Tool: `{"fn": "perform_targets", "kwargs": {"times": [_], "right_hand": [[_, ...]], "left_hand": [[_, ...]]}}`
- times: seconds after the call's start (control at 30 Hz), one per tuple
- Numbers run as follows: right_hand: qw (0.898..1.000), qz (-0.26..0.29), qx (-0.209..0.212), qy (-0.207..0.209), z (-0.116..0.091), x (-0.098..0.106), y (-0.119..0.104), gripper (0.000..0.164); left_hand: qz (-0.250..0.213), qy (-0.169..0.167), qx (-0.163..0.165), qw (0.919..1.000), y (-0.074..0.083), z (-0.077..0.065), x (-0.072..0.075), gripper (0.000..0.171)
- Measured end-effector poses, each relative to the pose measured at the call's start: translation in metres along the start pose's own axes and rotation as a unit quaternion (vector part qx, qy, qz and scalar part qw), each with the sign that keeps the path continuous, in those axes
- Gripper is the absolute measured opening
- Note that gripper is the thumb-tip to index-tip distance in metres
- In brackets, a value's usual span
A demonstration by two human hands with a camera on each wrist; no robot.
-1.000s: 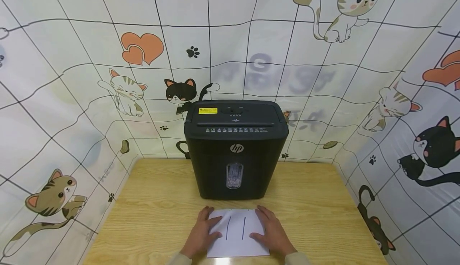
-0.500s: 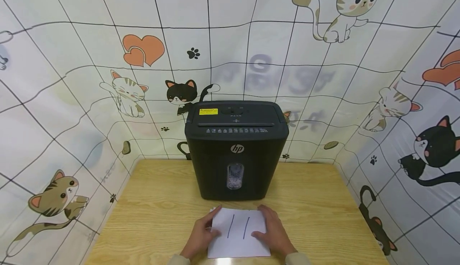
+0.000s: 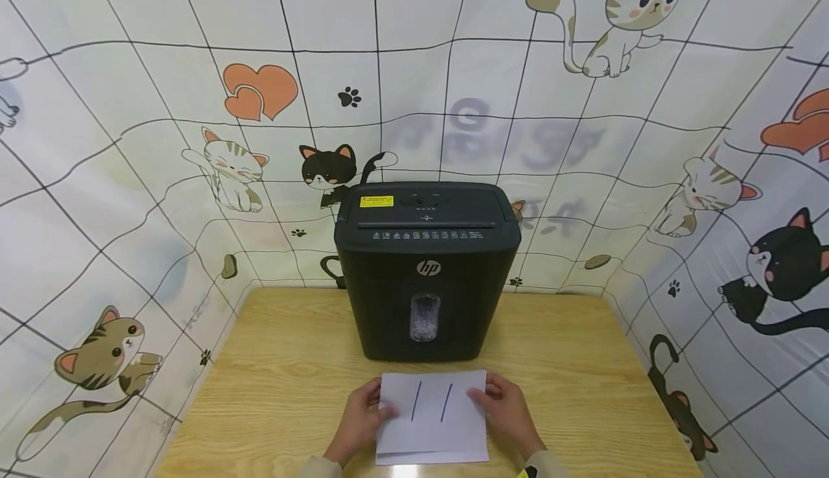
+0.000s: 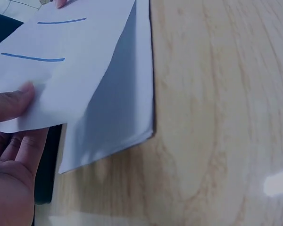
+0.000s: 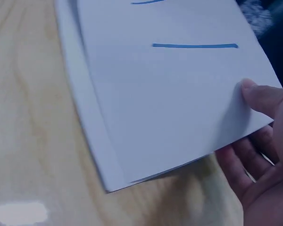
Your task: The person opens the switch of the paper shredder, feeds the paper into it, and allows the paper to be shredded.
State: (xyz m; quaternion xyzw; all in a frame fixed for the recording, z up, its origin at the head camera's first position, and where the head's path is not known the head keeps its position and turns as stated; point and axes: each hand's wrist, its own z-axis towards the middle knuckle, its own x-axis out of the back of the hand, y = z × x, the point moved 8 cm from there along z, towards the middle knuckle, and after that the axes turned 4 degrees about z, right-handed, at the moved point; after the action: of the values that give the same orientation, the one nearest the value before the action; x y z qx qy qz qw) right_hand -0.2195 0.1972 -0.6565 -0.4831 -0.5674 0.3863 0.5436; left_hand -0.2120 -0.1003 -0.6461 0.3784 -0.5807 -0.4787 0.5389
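A sheet of white paper (image 3: 430, 409) with two blue pen strokes is raised off a stack of paper (image 4: 115, 136) lying on the table. My left hand (image 3: 361, 417) pinches its left edge, thumb on top and fingers underneath. At the right edge my right hand (image 3: 509, 409) does the same, its thumb (image 5: 259, 96) pressing on the upper face. In the left wrist view, the sheet's near edge stands apart from the stack below. Just beyond the paper stands a black HP paper shredder (image 3: 388, 298) with a feed slot across its top.
Shredded paper shows through the shredder's small window (image 3: 424, 318). Beneath everything is a wooden table (image 3: 576, 377). A white curtain with cat drawings (image 3: 414, 82) hangs behind and at both sides.
Both hands lay on the stack before; the left fingers worked at its edge. Now each hand pinches a side of the top sheet, which has lifted away from the stack.
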Motion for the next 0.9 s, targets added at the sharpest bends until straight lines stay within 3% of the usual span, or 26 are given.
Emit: {"fn": "perform_targets", "kwargs": {"times": [0.13,0.3,0.53,0.7,0.9], "right_hand": [[1.000,0.012,-0.020,0.002,0.000,0.005,-0.009,0.023],[1.000,-0.017,-0.004,0.013,0.001,0.011,-0.028,0.019],[0.999,-0.037,-0.005,0.028,0.003,0.019,-0.048,0.019],[0.999,-0.039,-0.003,0.028,0.005,0.023,-0.058,0.019],[0.998,-0.047,0.000,0.031,0.006,0.028,-0.075,0.025]], "left_hand": [[0.009,0.012,0.011,0.9998,0.003,0.002,0.002,0.042],[0.011,0.028,0.021,0.9993,0.012,0.005,0.006,0.027],[-0.006,0.031,0.017,0.9993,0.028,0.009,0.012,0.025],[0.006,0.037,0.010,0.9992,0.042,0.013,0.017,0.025],[0.006,0.040,-0.018,0.9990,0.067,0.017,0.024,0.023]]}}
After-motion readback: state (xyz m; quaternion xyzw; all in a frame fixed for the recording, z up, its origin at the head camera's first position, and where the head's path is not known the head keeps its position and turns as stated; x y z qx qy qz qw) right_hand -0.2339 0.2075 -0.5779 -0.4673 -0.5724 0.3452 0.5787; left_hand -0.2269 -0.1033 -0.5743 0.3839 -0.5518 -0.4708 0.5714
